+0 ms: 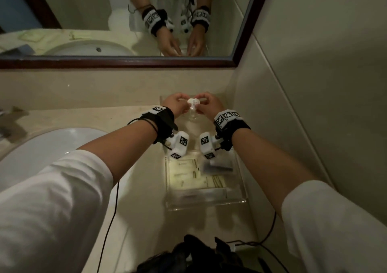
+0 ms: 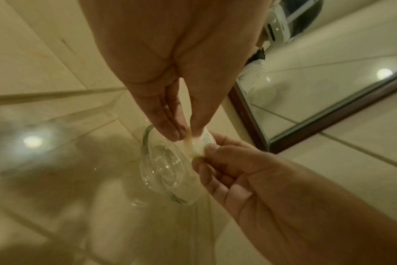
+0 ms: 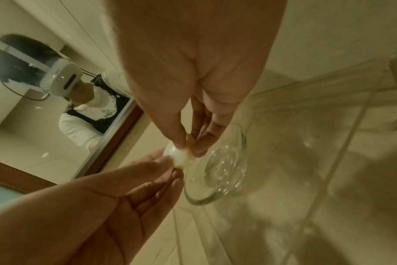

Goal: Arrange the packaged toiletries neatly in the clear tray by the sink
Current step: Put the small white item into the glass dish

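Both hands are pinching one small white packet point(image 1: 193, 103) above the glass dish point(image 2: 163, 166), left hand point(image 1: 174, 105) and right hand point(image 1: 210, 104) gripping opposite ends; the tray point(image 1: 240, 180) is lying nearer the body than the dish.

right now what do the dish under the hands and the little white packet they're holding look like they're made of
The round dish looks like clear glass: see-through, with ringed ridges and bright glints, though hard plastic is possible. The small white packet, pinched by the left hand and right hand, seems a thin glossy wrapper, plastic or coated paper, with faint printed dots; its contents are not visible.
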Tool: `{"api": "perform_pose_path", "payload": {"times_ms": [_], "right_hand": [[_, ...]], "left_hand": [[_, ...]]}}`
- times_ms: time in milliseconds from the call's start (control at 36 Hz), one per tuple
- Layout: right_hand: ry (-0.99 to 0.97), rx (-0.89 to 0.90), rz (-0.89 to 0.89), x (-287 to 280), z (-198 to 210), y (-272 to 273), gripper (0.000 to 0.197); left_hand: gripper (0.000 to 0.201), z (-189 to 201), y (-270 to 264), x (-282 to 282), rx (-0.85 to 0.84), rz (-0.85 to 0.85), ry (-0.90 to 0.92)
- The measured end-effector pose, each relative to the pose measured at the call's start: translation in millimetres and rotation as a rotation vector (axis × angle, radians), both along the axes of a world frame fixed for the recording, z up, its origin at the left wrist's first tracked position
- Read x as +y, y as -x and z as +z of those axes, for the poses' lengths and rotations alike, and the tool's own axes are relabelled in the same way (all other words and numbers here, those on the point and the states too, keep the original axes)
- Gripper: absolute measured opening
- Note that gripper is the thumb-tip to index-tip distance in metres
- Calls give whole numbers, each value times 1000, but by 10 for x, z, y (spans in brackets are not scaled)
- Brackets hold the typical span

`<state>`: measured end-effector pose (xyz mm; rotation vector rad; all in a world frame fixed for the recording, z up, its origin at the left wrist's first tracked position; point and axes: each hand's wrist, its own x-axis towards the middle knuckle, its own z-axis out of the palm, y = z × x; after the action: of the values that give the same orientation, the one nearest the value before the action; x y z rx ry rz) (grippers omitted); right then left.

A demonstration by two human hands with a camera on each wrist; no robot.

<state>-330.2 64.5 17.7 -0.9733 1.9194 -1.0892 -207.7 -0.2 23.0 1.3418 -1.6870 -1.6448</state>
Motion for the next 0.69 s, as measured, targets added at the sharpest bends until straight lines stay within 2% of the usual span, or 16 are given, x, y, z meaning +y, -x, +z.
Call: {"api": "perform_pose_path", "payload": {"times_ms": [194, 306, 444, 694], "right_hand": [[-105, 89, 42, -165, -150, 153, 24], [-129, 87, 58, -176, -189, 183, 22], [-164, 125, 75, -196, -254, 217, 24], [-224, 292, 206, -232, -283, 222, 28]], "left_hand": [[34, -78, 67, -47, -254, -168, 280], [33, -123, 93, -58, -319, -244, 321], [33, -197, 123, -65, -374, -263, 364], [28, -203, 169, -70, -475, -288, 461]]}}
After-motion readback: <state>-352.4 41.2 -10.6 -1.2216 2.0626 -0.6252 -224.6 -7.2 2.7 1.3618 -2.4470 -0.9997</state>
